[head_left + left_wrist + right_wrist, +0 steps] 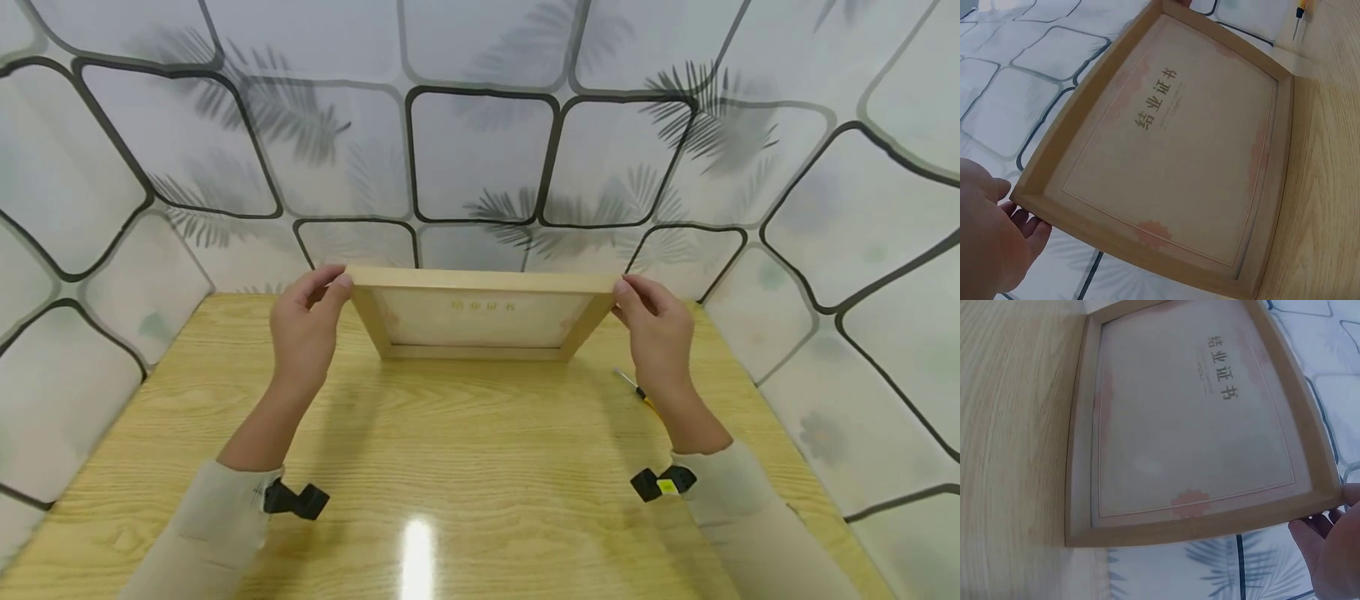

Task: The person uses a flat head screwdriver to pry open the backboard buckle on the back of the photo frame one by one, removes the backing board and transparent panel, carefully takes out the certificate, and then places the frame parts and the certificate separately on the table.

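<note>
A light wooden picture frame [480, 281] stands upright on its lower edge at the back of the table, with a pale certificate [480, 321] inside it. Gold Chinese characters and a pinkish border show on the certificate [1166, 150] in the left wrist view. My left hand [306, 325] grips the frame's upper left corner between thumb and fingers. At the upper right corner, my right hand [660, 333] pinches the wood the same way. Both wrist views show the wooden frame [1197, 532] with its lower edge touching the tabletop.
A small screwdriver [637, 389] with a yellow and black handle lies on the wood-grain table [480, 450], partly behind my right wrist. Pale patterned fabric walls [480, 158] with dark outlines and leaf prints surround the table at the back and sides.
</note>
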Available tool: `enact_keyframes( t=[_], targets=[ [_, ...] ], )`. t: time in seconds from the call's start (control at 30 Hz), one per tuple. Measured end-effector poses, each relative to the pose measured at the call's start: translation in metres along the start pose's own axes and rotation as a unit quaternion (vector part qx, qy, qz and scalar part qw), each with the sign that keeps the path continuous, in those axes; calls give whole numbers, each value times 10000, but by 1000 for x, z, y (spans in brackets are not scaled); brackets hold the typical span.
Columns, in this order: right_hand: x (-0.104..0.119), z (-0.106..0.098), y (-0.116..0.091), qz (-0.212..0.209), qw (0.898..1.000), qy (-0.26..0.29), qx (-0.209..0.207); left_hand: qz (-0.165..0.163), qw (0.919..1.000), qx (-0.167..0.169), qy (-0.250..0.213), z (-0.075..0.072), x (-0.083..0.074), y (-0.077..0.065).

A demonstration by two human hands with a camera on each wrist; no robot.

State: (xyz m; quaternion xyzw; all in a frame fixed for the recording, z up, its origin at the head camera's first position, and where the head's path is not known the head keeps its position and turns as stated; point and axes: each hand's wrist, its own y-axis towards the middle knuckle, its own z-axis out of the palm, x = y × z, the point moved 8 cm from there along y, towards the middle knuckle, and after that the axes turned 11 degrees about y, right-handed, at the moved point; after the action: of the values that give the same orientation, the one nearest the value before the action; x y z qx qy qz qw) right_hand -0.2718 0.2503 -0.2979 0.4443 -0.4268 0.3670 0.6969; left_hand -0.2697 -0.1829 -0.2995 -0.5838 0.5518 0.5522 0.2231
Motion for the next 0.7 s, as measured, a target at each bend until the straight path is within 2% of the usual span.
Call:
enact_keyframes(
  t=[0.2,0.43,0.57,0.7],
  targets=[
    [-1,-8,-19,174,9990,337,-217,-380,9992,55,-131,-8,5,-15],
    [-5,-22,-50,632,9960,379,-499,-755,9963,395,-115,-16,17,-42],
    [-9,-31,-68,854,9947,123,-556,-864,9943,615,100,-18,25,-63],
    [-13,-40,-84,1007,9931,-372,-482,-916,9925,782,198,-18,30,-80]
  ],
)
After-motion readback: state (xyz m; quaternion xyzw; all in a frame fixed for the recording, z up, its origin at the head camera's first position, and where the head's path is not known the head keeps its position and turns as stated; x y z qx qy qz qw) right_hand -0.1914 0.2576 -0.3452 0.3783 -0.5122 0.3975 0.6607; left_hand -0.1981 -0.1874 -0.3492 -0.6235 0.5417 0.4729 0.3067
